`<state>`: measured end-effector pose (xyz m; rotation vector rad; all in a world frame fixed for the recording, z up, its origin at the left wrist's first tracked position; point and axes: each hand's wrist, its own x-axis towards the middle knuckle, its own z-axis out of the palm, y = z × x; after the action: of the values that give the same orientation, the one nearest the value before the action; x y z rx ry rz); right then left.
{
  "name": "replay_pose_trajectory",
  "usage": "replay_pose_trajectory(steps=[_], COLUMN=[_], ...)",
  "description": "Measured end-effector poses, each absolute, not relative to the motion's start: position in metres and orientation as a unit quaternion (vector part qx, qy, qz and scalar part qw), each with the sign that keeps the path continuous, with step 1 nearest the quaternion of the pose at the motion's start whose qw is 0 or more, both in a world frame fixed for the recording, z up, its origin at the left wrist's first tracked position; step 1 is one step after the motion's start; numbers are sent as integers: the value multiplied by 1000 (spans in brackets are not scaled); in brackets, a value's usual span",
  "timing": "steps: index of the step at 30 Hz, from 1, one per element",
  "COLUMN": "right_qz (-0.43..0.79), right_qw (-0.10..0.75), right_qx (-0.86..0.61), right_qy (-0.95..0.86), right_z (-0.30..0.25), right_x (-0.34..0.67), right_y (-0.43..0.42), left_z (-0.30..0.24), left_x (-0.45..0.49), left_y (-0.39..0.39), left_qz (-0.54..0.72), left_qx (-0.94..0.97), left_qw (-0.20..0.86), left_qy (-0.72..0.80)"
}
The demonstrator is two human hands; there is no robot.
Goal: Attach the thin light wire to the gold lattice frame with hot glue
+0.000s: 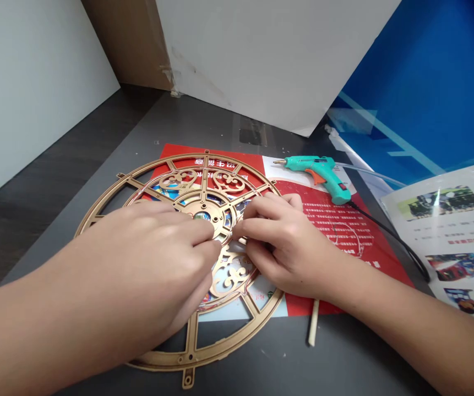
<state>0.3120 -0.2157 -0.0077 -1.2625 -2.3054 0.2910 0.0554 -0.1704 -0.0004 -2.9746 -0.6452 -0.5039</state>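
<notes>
Left hand (137,258): mine, pressed together on the hub of the gold lattice wheel (206,190)
Right hand (278,247): mine, pinching the wheel beside the hub
Wheel: one, on a red printed sheet (377,264), its writing unreadable
Beside: one teal glue gun (315,170)

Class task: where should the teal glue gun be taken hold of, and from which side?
Grip the teal glue gun by its handle, coming from the near right: it lies on its side, nozzle pointing left, handle angled toward you, cord trailing off rightward.

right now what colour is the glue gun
The hot glue gun is teal with an orange trigger, clearest in the head view.
</notes>
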Motion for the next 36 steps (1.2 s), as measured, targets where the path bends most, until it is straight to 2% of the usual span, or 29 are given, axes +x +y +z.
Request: replay_pose_trajectory(steps=[4, 7, 14, 18, 25, 31, 36], right_qz=[103, 100, 83, 55, 64, 63, 64], right_qw=[248, 255, 288, 317, 271, 325, 294], right_qx=[-463, -459, -447, -428, -435, -437, -457], right_qy=[-845, -845, -843, -844, -856, -836, -837], right_z=[-7, -7, -11, -12, -10, -11, -11], right_x=[312, 312, 313, 314, 314, 315, 316], right_y=[-215, -215, -215, -215, -216, -215, -214], left_z=[14, 22, 6, 2, 4, 4, 11], left_x=[57, 58, 59, 58, 58, 62, 66], left_y=[-176, -180, -179, -178, -178, -172, -170], left_qz=[-94, -63, -138, -141, -139, -181, -158], left_qx=[-976, -976, -968, -970, -970, -958, -957], left_qw=[111, 136, 42, 69, 83, 72, 104], left_qy=[-164, -155, -206, -188, -179, -211, -218])
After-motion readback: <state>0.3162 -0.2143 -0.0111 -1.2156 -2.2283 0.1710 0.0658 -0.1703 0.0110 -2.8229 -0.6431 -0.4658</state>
